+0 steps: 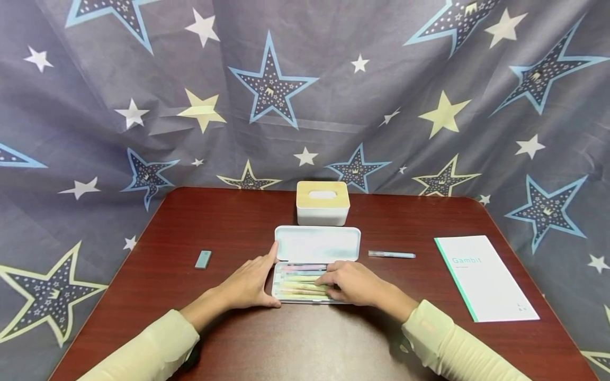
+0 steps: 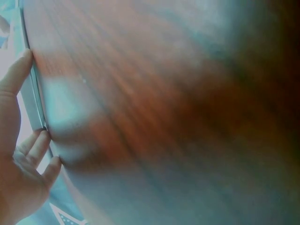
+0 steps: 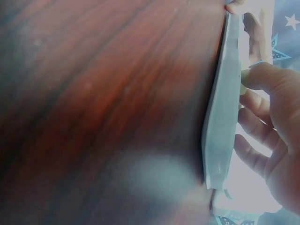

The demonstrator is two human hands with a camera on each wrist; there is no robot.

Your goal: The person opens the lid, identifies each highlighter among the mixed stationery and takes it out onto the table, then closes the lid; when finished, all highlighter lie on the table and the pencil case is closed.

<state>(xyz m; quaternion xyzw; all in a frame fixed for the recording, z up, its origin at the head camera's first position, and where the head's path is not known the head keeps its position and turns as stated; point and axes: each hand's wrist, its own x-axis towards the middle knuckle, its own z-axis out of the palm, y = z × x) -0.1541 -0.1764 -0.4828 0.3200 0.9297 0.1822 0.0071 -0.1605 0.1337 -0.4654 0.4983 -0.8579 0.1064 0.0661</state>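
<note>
A white pencil case (image 1: 308, 302) lies in front of me in the head view, its lid (image 1: 318, 243) folded back. Several pastel pens (image 1: 296, 279) lie side by side in it, purple and pink at the back, yellow toward the front. My left hand (image 1: 250, 280) spans the case's left end, thumb at the front corner and fingers straight by the hinge. Over the right half of the tray, my right hand (image 1: 355, 283) has curled fingers and pinches a yellow pen (image 3: 243, 82), whose tip shows by the thumb in the right wrist view.
Behind the lid stands a tissue box (image 1: 322, 206) with a wooden top. A light blue pen (image 1: 392, 254) lies right of the case, and a white booklet (image 1: 486, 280) farther right. At left is a small grey-blue block (image 1: 203, 259). A star-patterned curtain (image 1: 381, 106) hangs behind the table.
</note>
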